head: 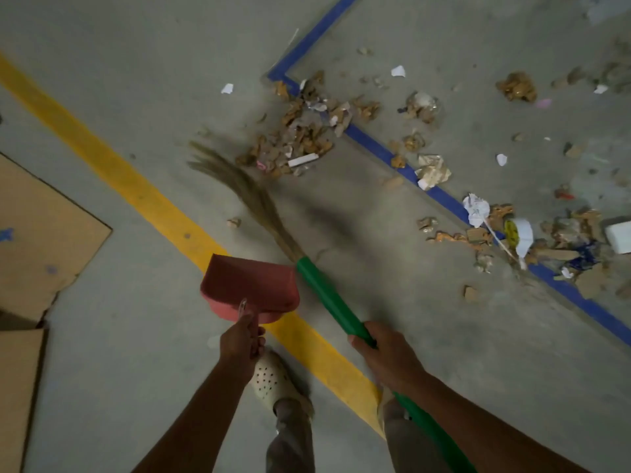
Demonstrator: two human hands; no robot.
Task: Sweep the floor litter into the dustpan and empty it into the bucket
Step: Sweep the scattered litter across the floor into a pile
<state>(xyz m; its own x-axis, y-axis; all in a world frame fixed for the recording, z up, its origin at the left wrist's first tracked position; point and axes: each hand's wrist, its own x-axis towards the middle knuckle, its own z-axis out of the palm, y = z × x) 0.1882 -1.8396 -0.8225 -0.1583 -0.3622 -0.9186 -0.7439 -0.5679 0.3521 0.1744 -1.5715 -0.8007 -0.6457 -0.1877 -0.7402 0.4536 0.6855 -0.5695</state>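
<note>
While the grey floor [136, 80] spreads under everything, flat brown cardboard sheets [44, 233] lie on it well to the left of the left hand's fingers [256, 336]. A broad yellow line [112, 165] crosses the floor on a diagonal, passing beneath the dustpan and between the two hands. Beyond the right hand's fingers [362, 346], a narrower blue tape line [375, 145] bends at a corner and stretches off to the right.

The litter [300, 131] lies along that tape. A dense heap of brown scraps and white paper sits at the corner, well ahead of both sets of fingers. A looser scatter lies far to the right of the right fingers.

The broom [327, 295] has a green handle that comes from under the right forearm and passes through the right hand. It ends in blurred straw bristles [239, 186], whose tips lie near the heap's closest edge. The red dustpan [249, 285] sits just ahead of the left fingers, over the yellow line, its right edge just beside the green handle. Whether it touches the floor I cannot tell.

The right hand [386, 356] has its fingers wrapped round the green handle. The left hand [240, 339] curls its fingers tight on the dustpan's short handle. A pale perforated shoe [269, 380] stands just behind the left fingers.
</note>
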